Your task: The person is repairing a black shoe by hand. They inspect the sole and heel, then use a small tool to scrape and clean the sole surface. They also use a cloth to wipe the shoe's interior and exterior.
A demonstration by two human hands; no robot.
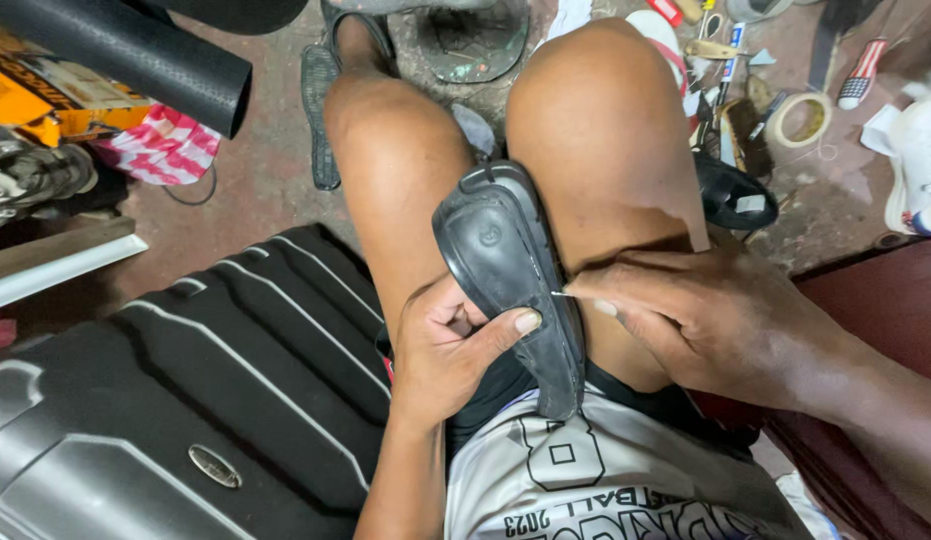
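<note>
A black rubber sandal (506, 270) lies sole up between my bare knees, toe pointing away from me. My left hand (446, 345) grips its near end from the left, thumb pressed on the sole. My right hand (706, 320) comes in from the right and pinches a thin metal needle (561, 294) whose tip touches the sandal's right edge.
A dark ribbed hard-shell suitcase (186, 400) fills the lower left. A black pipe (136, 50) lies at top left. Another black sandal (731, 195), a tape roll (801, 118), a brush and small tools are scattered on the floor at upper right, beside a white shoe (921, 160).
</note>
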